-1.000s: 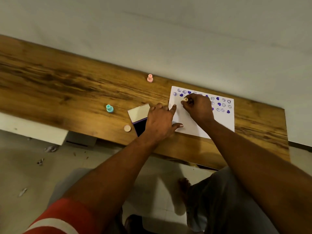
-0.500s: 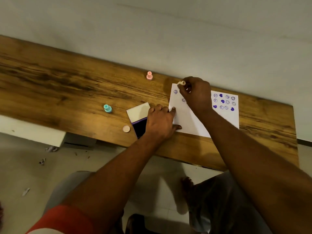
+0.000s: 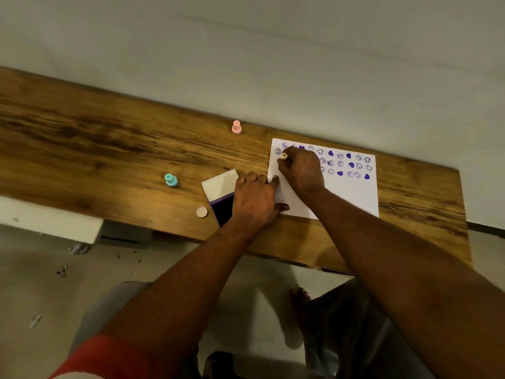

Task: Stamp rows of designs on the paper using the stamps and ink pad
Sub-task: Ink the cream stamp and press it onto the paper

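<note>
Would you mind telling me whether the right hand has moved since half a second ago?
Yes: the right hand came back down the paper from its far edge.

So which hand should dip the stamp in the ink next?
The right hand, probably. It already grips the stamp on the paper. The left hand lies over the ink pad and holds the paper's edge down.

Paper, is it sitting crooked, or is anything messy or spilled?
The paper lies slightly turned against the table edge. No ink is spilled. One round cap-like piece lies loose beside the ink pad. The stamped rows wobble a little.
</note>
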Action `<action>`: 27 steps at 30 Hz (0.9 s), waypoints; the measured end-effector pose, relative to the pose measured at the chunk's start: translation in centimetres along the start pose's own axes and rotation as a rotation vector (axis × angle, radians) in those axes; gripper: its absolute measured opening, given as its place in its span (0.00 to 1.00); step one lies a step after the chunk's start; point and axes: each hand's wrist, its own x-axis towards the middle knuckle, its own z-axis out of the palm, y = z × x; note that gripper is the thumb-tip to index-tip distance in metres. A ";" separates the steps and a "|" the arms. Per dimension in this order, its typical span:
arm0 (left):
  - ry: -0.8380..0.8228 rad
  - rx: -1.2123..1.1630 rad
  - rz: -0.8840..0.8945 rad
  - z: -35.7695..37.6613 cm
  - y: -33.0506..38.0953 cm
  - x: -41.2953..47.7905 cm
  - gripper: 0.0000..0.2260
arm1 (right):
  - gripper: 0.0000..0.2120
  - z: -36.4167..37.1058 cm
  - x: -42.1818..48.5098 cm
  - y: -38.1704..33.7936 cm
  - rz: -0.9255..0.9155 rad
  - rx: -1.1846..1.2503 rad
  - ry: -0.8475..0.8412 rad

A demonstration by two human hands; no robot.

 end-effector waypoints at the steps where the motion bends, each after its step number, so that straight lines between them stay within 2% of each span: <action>1: -0.002 0.001 -0.001 -0.2 0.0 0.0 0.39 | 0.11 -0.1 0.2 0.0 0.007 -0.001 -0.012; 4: 0.016 -0.019 -0.001 -0.4 0.1 -0.1 0.38 | 0.12 -1.0 0.7 0.1 0.064 0.077 -0.028; 7: 0.063 -0.057 -0.011 -0.4 -0.1 -0.6 0.38 | 0.13 -3.2 1.4 0.2 0.277 0.390 0.199; 9: 0.094 -0.085 -0.016 -0.5 -0.2 -0.8 0.38 | 0.13 -4.5 1.3 0.6 0.401 0.516 0.350; 14: 0.183 -0.173 -0.019 -2.0 -1.4 -2.1 0.34 | 0.13 -5.2 -0.6 0.8 0.460 0.506 0.291; 20: 0.332 -0.291 -0.043 -3.2 -6.3 -5.9 0.26 | 0.12 -4.6 -3.0 -1.2 0.415 0.447 0.214; 24: 0.373 -0.365 -0.075 -2.1 -11.1 -9.1 0.21 | 0.12 -2.9 -4.7 -4.5 0.242 0.347 0.121; 27: 0.326 -0.417 -0.117 -0.8 -13.9 -11.1 0.24 | 0.12 -1.1 -6.1 -7.8 0.043 0.301 -0.016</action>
